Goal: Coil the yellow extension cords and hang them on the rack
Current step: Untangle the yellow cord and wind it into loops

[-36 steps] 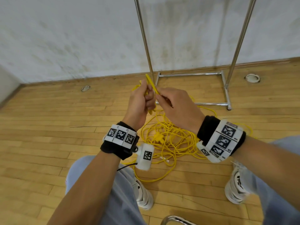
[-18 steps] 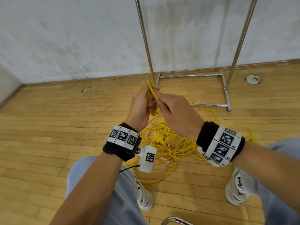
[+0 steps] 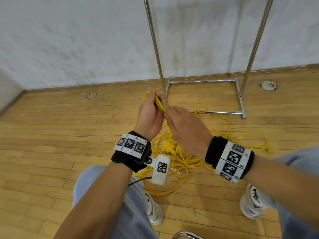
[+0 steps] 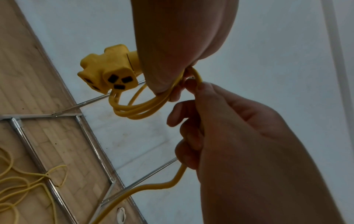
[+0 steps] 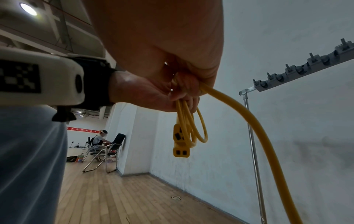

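Observation:
My left hand (image 3: 151,109) grips a small bundle of yellow cord loops (image 4: 134,112). The cord's three-way socket (image 4: 111,72) sticks out beyond the fingers; in the right wrist view the socket (image 5: 181,145) hangs below the loops. My right hand (image 3: 179,123) sits right against the left, its fingers curled round the same yellow cord (image 5: 258,128). From there the cord trails down to a loose tangle (image 3: 181,157) on the floor between my feet. The metal rack (image 3: 156,49) stands just beyond, and its hook bar (image 5: 306,68) is overhead to the right.
The rack's base frame (image 3: 202,81) lies on the wood floor by the white wall. Another yellow connector (image 3: 168,146) sits in the tangle and a plug end (image 3: 270,150) lies at the right. A seated person (image 5: 101,139) and folding chairs are far off.
Both hands stay together in front of the rack. The right hand has closed in on the left hand's bundle, and the cord on the floor has shifted and spread a little.

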Demonstrator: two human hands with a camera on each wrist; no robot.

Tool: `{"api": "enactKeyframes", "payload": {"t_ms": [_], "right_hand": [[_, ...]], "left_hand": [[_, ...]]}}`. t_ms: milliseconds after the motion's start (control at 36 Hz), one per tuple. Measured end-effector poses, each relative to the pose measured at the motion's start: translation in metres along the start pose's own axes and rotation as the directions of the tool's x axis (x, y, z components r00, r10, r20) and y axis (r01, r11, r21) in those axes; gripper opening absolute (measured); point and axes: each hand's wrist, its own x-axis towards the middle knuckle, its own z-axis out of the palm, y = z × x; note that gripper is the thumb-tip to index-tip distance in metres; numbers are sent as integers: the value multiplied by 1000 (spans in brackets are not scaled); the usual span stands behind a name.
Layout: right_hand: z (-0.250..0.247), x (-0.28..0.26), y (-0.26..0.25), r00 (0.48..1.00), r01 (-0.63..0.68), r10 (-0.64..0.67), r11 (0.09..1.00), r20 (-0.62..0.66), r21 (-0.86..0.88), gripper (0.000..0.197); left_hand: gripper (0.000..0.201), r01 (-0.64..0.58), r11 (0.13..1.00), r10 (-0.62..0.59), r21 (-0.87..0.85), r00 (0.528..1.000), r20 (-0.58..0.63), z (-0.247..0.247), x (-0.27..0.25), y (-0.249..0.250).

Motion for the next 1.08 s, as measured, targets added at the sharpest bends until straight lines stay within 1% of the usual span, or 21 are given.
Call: {"api": "enactKeyframes", "payload": {"t_ms": [83,139,167,222,250,278,333,417,500,583,667,722,833,889,944,1000,1028,1083], "right_hand": [[1,1,2,1000,10,-10,999,-18,45,51],[1,1,1,999,7,-2,992,-44,126,49],[1,1,1,998,0,12,983,-64,183,44],[2,0,0,996,-12,33,965,-78,263,25],[4,0,1,997,-19,39,961,-67,275,18],[6,0,3,998,-28,43,958,-46,284,14],[10,-1,9,999,-46,45,950,11,309,20],[13,0,19,993,-81,42,922,112,379,37],[15,1,28,968,-160,40,858,247,489,51],[23,-2,43,938,-276,86,769,335,577,52],[31,-11,62,921,-353,163,734,354,580,54],[33,-20,78,891,-434,249,711,379,553,54],[39,-37,117,780,-625,462,564,422,539,59],[42,-43,134,735,-677,539,549,411,490,63],[43,-45,144,701,-712,593,549,396,439,68],[44,-44,147,671,-738,640,533,374,413,72],[43,-42,147,662,-744,657,519,360,422,73],[39,-36,140,654,-734,683,468,325,492,66]], "left_hand": [[40,27,999,-27,-41,1000,15,0,1,1],[42,37,995,-33,-91,999,39,0,1,3],[43,35,993,-29,-117,998,55,-1,2,5],[45,23,989,-12,-143,997,80,-2,3,8],[45,18,989,-6,-145,996,85,-2,3,9],[45,17,989,-4,-149,996,87,-2,3,11],[45,24,982,-7,-187,996,92,-3,5,15],[45,64,954,-28,-294,992,126,-9,10,23],[46,85,939,-36,-334,988,150,-18,14,29],[45,96,924,-42,-370,988,150,-27,16,36],[45,100,914,-43,-393,988,151,-37,18,44],[45,102,907,-46,-409,988,146,-41,18,47],[44,124,897,-52,-425,983,177,-45,18,49],[45,150,898,-65,-413,975,211,-46,19,49],[45,177,916,-93,-360,966,239,-44,18,48],[43,214,941,-138,-261,949,282,-40,16,45],[42,241,948,-168,-209,934,315,-39,15,44],[41,294,950,-235,-104,894,382,-37,15,41]]}}
